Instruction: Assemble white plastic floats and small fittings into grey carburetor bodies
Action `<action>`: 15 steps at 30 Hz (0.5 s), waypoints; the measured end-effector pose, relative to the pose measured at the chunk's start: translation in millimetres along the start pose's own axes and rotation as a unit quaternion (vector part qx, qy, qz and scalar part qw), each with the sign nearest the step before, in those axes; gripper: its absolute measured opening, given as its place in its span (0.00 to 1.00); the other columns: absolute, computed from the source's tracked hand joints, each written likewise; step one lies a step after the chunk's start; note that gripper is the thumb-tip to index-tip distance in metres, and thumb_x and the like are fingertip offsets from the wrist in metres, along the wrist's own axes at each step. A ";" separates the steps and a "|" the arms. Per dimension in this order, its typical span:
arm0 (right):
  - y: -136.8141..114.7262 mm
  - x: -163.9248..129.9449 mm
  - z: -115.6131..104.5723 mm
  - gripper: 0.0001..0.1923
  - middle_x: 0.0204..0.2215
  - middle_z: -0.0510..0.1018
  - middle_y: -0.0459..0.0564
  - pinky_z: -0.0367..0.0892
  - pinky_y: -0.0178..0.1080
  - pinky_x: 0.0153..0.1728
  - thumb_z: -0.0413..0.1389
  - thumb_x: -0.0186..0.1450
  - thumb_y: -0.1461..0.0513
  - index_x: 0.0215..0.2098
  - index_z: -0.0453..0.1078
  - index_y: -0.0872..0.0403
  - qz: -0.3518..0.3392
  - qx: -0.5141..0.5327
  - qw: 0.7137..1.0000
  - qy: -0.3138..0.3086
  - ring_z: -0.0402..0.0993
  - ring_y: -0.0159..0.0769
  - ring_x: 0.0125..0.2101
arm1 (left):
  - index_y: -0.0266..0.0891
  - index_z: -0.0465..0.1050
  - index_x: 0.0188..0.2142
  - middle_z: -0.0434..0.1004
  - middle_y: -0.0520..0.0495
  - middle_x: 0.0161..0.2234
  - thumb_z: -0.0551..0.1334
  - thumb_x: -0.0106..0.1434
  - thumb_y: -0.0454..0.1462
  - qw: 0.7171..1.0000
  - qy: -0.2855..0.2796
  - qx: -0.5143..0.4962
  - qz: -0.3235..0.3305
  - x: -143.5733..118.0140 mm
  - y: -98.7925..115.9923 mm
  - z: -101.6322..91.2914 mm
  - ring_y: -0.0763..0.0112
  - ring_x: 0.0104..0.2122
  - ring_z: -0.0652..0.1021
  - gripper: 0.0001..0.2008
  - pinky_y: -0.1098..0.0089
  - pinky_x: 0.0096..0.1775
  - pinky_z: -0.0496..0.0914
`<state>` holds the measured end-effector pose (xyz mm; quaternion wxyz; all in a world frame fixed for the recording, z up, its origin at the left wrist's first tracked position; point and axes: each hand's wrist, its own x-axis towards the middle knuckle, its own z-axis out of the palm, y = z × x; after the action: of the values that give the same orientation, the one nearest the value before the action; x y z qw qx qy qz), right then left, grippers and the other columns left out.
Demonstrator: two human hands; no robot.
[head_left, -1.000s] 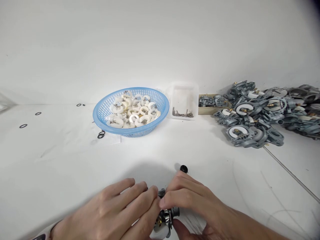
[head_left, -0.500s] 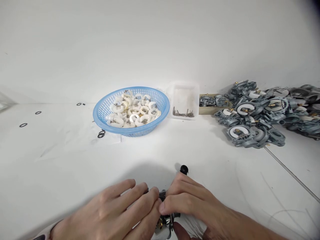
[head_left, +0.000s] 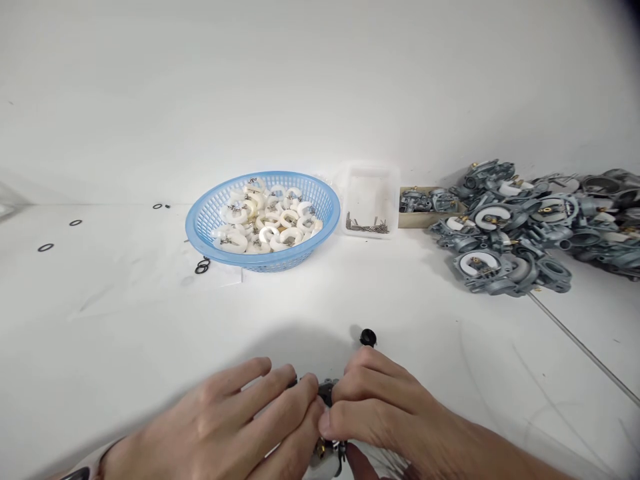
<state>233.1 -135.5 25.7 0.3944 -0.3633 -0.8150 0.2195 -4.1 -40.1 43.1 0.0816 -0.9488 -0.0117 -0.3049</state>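
Note:
Low in the view, both hands close around a carburetor (head_left: 329,460) with a brass fitting and a pale part at its lower side. My left hand (head_left: 235,420) lies over its left side, fingers bent and fingertips pressed on the metal. My right hand (head_left: 385,400) is curled, its thumb tip against the carburetor from the right and another fingertip lower down. Much of the carburetor is hidden under the fingers. A round black end (head_left: 369,338) shows just beyond the right knuckles; whether the right hand holds it, I cannot tell.
A blue basket (head_left: 200,247) holds several white floats. Right of it stands a clear tray (head_left: 373,193) with thin metal pins. Carburetors (head_left: 520,220) are heaped at the right, near a cardboard box (head_left: 425,220) and a thin rod (head_left: 580,343). Black O-rings (head_left: 202,267) lie at the left.
My right hand has shifted and rolled slightly at the carburetor, and its fingers now cover a dark piece that stuck out at the right. My left hand stays almost still.

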 end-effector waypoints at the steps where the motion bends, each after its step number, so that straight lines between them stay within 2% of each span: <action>1: -1.9 -0.1 -2.5 0.13 0.38 0.80 0.44 0.73 0.37 0.49 0.56 0.76 0.68 0.56 0.69 0.49 0.010 -0.007 1.000 -0.021 0.78 0.35 0.40 | 0.43 0.88 0.33 0.93 0.49 0.40 0.63 0.71 0.34 1.000 0.001 -0.002 -0.002 0.3 0.0 0.4 0.63 0.32 0.86 0.14 0.66 0.40 0.87; 3: -3.1 -0.4 -5.5 0.10 0.38 0.78 0.44 0.74 0.36 0.50 0.58 0.77 0.66 0.55 0.69 0.49 0.024 -0.016 0.998 -0.054 0.77 0.35 0.41 | 0.43 0.88 0.34 0.93 0.50 0.41 0.61 0.72 0.34 1.000 -0.001 -0.002 -0.003 0.6 -0.1 0.4 0.64 0.33 0.86 0.15 0.66 0.40 0.87; 4: -2.1 -0.7 -5.5 0.11 0.38 0.77 0.44 0.74 0.36 0.49 0.58 0.77 0.65 0.56 0.69 0.48 0.020 -0.020 0.998 -0.050 0.77 0.35 0.41 | 0.43 0.88 0.35 0.93 0.51 0.41 0.62 0.72 0.34 1.000 -0.003 0.000 -0.004 0.6 0.0 0.0 0.64 0.34 0.87 0.15 0.66 0.39 0.87; 7: 4.1 -2.1 0.1 0.17 0.39 0.78 0.46 0.75 0.39 0.44 0.56 0.75 0.64 0.61 0.65 0.47 -0.017 -0.027 0.999 0.014 0.75 0.37 0.37 | 0.44 0.88 0.36 0.93 0.51 0.42 0.65 0.71 0.35 1.000 -0.013 0.003 -0.005 -0.4 0.2 -1.1 0.63 0.33 0.87 0.11 0.67 0.39 0.87; 9: 7.0 -2.7 3.7 0.18 0.38 0.78 0.46 0.75 0.41 0.42 0.54 0.75 0.64 0.62 0.65 0.47 -0.030 -0.030 0.998 0.040 0.74 0.38 0.35 | 0.44 0.88 0.36 0.92 0.50 0.42 0.66 0.70 0.36 1.000 -0.015 0.000 -0.003 -1.3 0.4 -1.0 0.62 0.33 0.87 0.10 0.66 0.39 0.87; 15: 2.2 -0.4 -4.0 0.15 0.38 0.79 0.46 0.73 0.37 0.46 0.54 0.80 0.65 0.62 0.62 0.50 -0.028 -0.041 0.998 -0.022 0.75 0.35 0.38 | 0.45 0.88 0.34 0.92 0.51 0.40 0.66 0.68 0.36 1.000 -0.011 -0.006 0.001 1.8 -0.5 -1.7 0.62 0.30 0.86 0.10 0.66 0.36 0.87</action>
<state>237.4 -134.1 26.5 0.3669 -0.3509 -0.8420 0.1823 -3.7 -39.9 45.5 0.0761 -0.9526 -0.0101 -0.2944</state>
